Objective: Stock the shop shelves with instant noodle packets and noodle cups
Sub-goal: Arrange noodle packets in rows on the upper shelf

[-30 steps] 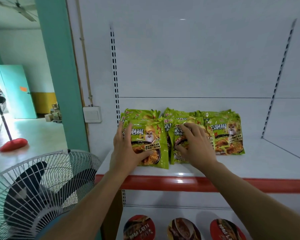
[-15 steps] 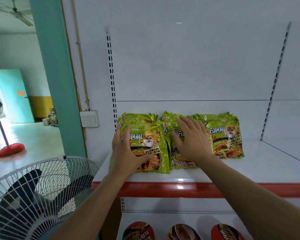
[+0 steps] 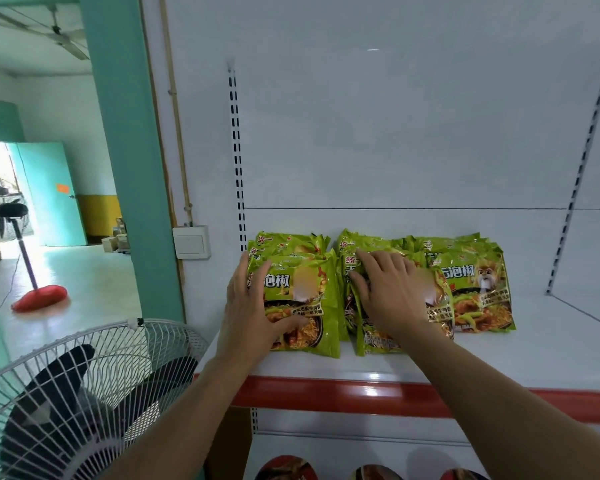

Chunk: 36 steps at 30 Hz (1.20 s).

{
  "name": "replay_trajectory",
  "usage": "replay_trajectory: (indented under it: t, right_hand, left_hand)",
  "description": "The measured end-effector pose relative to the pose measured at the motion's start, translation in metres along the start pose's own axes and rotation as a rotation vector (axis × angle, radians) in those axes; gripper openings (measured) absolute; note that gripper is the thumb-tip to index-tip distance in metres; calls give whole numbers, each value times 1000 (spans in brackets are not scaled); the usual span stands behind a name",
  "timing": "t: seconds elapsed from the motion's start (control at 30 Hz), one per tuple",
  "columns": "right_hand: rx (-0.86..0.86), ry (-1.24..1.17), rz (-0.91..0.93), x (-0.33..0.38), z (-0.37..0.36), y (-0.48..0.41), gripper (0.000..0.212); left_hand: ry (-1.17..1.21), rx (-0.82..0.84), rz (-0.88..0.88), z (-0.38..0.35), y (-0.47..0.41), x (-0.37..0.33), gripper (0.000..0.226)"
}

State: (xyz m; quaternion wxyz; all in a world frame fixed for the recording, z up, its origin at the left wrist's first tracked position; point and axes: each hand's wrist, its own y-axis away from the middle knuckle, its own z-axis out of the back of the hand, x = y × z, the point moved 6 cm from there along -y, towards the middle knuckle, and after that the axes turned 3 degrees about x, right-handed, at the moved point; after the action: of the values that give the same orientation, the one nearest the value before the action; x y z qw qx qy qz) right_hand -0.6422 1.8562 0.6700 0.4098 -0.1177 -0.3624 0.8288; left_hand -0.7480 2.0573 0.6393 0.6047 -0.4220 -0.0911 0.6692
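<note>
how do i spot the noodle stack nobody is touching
Find the white shelf with the red front edge. Three green packet stacks lie at its left end. Only the rightmost stack has neither the left hand nor the right hand on it.

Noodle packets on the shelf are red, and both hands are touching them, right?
Not red. The head view shows the noodle packets are green. They are on the shelf, and the left hand and right hand do touch them.

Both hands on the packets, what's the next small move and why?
Probably push the left stack and middle stack back with the flat left hand and right hand: their fronts sit nearer the shelf lip than the right stack.
</note>
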Motion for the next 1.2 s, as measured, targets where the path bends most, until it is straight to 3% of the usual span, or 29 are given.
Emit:
replay_trajectory:
  t: [0.3, 0.47, 0.67, 0.93, 1.2]
  right_hand:
    - [-25, -44, 119, 1, 14, 18, 62]
    - [84, 94, 181, -13, 12, 41, 76]
    - [97, 140, 123, -7, -7, 44, 74]
    - [85, 33, 117, 8, -9, 42, 76]
    - [-143, -213, -22, -26, 38, 51, 58]
  left_hand:
    - [-538, 83, -234, -9, 5, -12, 139]
    - [-533, 96, -270, -12, -3, -12, 137]
    - [-490, 107, -315, -14, -5, -12, 130]
    - [-449, 126, -323, -15, -3, -13, 130]
    - [-465, 51, -315, -12, 0, -34, 125]
